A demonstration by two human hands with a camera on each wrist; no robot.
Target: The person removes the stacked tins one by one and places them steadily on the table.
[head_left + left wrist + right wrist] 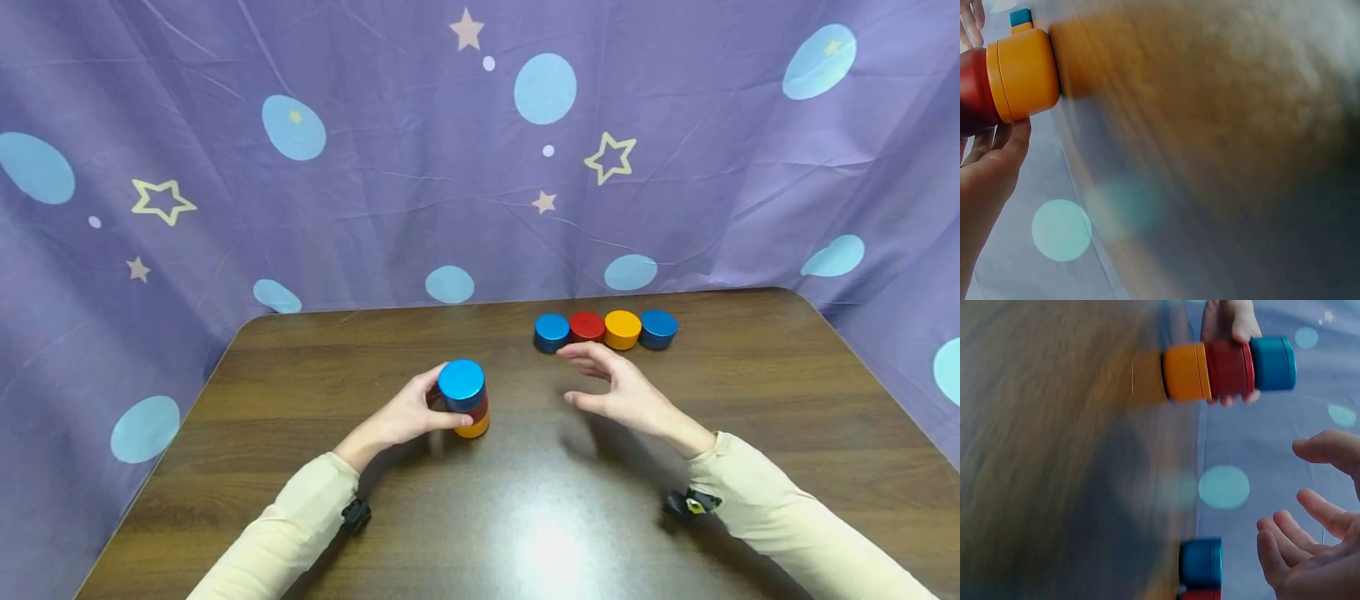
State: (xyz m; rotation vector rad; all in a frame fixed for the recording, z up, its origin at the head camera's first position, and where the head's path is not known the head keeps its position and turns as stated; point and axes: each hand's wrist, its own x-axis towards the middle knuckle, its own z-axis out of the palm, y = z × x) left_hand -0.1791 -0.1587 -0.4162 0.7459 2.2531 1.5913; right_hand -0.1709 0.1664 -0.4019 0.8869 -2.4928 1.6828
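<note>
A stack of three round lidded tins stands upright on the table: a blue tin [461, 381] on top, a red tin [1230, 367] in the middle and an orange tin [1184, 372] at the bottom. My left hand [405, 412] holds the stack from the left, thumb on the near side and fingers round the far side, mostly at the red tin. To the right of the stack, my right hand [626, 396] hovers over the table with its fingers spread and relaxed. Nothing is between its thumb and fingers.
Along the table's back edge runs a row of tins: a blue tin [552, 333], a red tin [587, 325], an orange tin [622, 330] and another blue tin [659, 330]. Behind the wooden table [337, 350] hangs a purple curtain [390, 183].
</note>
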